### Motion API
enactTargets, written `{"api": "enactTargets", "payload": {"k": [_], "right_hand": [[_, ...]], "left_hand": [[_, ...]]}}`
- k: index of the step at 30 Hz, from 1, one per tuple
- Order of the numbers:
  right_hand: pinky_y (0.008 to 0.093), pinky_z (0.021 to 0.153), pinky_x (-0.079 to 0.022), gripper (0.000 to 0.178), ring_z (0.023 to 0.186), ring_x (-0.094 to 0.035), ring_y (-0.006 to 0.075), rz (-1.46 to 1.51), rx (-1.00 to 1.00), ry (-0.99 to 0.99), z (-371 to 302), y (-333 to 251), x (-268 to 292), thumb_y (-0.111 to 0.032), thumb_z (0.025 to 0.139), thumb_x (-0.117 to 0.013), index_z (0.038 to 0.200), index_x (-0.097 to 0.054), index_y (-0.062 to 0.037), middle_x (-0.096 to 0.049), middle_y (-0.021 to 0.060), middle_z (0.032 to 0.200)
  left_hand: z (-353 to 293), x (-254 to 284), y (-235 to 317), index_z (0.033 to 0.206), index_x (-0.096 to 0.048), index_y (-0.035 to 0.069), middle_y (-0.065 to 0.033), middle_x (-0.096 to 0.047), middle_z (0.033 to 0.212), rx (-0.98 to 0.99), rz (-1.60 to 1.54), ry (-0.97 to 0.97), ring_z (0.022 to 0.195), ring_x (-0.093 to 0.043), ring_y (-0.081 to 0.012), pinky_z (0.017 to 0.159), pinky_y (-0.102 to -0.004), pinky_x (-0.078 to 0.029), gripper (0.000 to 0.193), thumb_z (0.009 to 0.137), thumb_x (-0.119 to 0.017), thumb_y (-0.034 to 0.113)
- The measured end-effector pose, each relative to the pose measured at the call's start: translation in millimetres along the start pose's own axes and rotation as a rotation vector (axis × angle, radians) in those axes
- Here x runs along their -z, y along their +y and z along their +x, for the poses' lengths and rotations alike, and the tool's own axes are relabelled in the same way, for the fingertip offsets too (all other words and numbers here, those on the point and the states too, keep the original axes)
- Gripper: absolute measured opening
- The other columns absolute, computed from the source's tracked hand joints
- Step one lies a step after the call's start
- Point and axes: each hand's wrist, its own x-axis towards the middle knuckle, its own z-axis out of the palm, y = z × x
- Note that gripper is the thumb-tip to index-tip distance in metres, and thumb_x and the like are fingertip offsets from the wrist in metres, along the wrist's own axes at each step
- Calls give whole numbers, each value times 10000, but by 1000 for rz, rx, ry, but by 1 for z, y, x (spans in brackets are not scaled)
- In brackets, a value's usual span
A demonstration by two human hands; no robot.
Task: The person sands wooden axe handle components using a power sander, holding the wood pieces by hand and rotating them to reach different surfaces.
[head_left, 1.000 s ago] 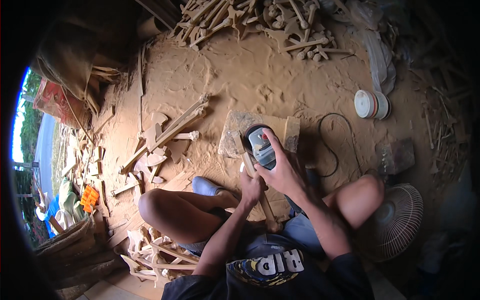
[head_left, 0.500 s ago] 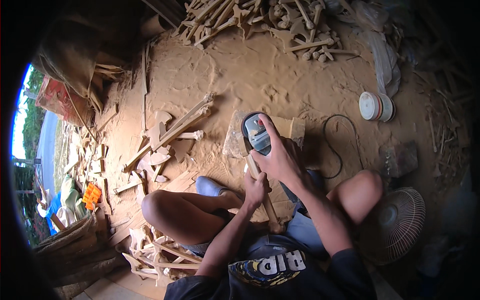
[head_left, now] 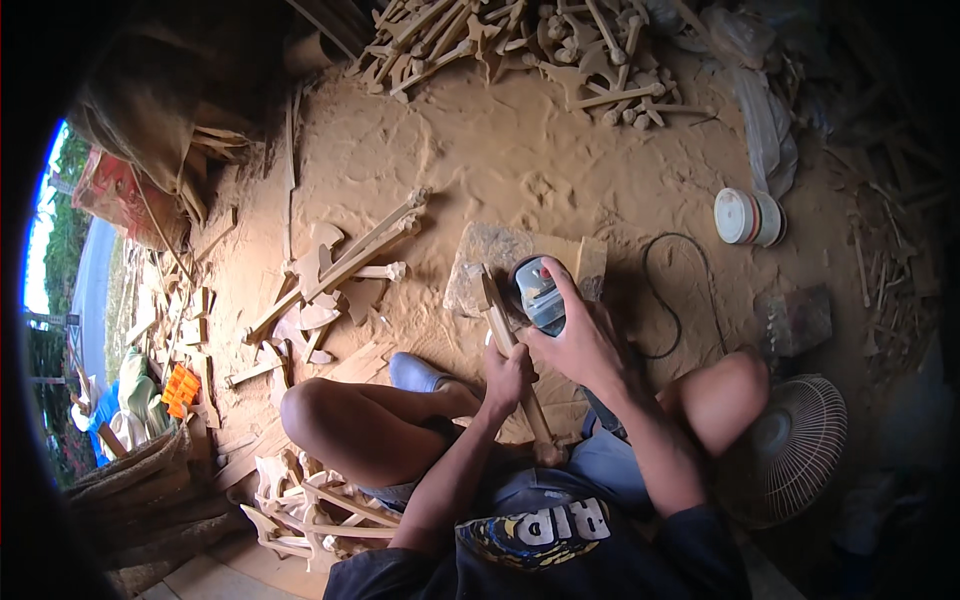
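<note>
My left hand (head_left: 509, 376) is wrapped round a long carved wooden stick (head_left: 535, 412), whose knobbed lower end lies near my lap. The stick's upper end tilts away from me, over the near edge of a pale block (head_left: 498, 243) on the floor. In my right hand (head_left: 584, 342) is an angle grinder (head_left: 544, 308) with a dark round disc, its index finger stretched along the top. The disc sits just right of the stick's upper end; whether they touch, I cannot tell.
Wooden pieces (head_left: 340, 265) lie left on the dusty floor, with a stack (head_left: 325, 510) beside my left knee and a large heap (head_left: 500, 40) at the far side. On the right are a white tub (head_left: 737, 215), a loop of cable (head_left: 682, 330) and a fan (head_left: 790, 450).
The grinder and my right hand have moved right and slightly toward me, off the stick's upper end, which now shows. My left hand keeps its grip on the stick.
</note>
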Motion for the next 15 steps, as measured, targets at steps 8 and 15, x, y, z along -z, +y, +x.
{"api": "enactTargets", "payload": {"k": [8,15], "right_hand": [[411,1063,-508,861,1257,-646,332,110,30,370,-7,-2,69,-55,821,-769,1582,-368,-74,-610,216,1410],[393,1056,-515,862,1241,-638,271,193,-39,512,-17,-3,111,-58,821,-803,1577,-388,-78,-600,185,1414]], "left_hand": [[18,-5,74,1300,-394,95,-16,-515,716,-301,207,96,534,-520,-122,432,-288,-448,374,969,-563,54],[55,38,250,1287,-642,80,-239,-682,885,-659,1338,-125,922,-689,-399,773,-497,-526,457,834,-656,15]]}}
